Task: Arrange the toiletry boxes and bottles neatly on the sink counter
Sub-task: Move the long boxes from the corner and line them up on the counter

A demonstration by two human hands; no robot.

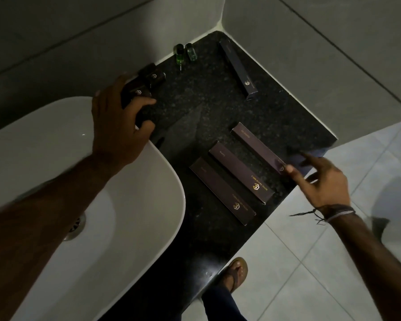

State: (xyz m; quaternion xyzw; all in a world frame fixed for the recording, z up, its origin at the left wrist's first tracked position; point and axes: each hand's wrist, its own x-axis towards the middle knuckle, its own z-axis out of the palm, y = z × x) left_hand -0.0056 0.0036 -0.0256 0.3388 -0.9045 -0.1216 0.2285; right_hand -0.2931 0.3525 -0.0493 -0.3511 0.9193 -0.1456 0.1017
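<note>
- Left grip is pinching a small dark box on the worktop; two bottles are standing just beyond.
- Right grip, fingers spread, is touching a long box; two more boxes are lying beside.

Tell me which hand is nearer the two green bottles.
Left. The left hand grips a small box near the sink, just short of the bottles. The right hand is far off at the counter's front edge, touching a long box.
</note>
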